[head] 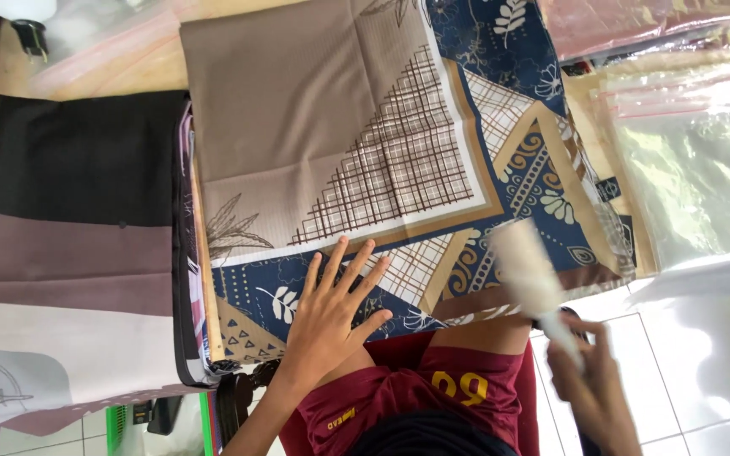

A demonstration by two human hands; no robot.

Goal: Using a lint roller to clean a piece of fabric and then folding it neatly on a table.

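1. Dark hair (428,435) is seen at the bottom edge, nearest the camera; below it, maroon shorts (416,393) are partly covered by the forearm.
2. 2 hands are counted. The left hand (331,317) is laid flat with fingers spread on the patterned scarf (399,160), grasping nothing.
3. The right hand (593,384) is clenched around the handle of 1 white lint roller (527,270); both are blurred, and the roller head is held over the scarf's near right corner. Whether it touches the cloth cannot be told.
4. 1 folded scarf in taupe, navy and tan lies on top, its far edge cut off by the frame.
5. Beside it, 1 stack of folded cloth (69,245) in black, mauve and white is seen; the count of layers underneath cannot be made out.
6. Clear plastic bags (694,169) are piled at the right, overlapping, so their number is hidden.
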